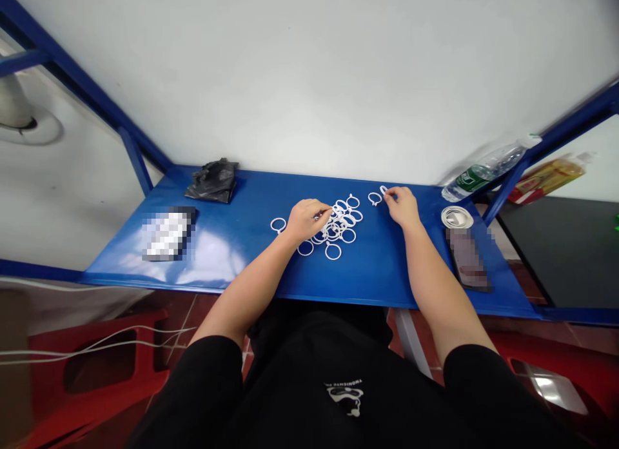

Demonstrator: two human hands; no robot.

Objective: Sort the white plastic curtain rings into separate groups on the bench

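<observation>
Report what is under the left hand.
White rings show on the blue tabletop close beside the left hand; anything directly beneath it is covered and cannot be seen.

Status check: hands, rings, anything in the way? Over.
Right hand pinching white ring. Left hand at ring pile, grip unclear. Black plastic bag and green-labelled bottle off to the sides, not obstructing.

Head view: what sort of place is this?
Probably a makeshift indoor workstation, though whether home or workshop I can't tell: a blue table, the white wall behind it and the heap of white rings on top.
</observation>
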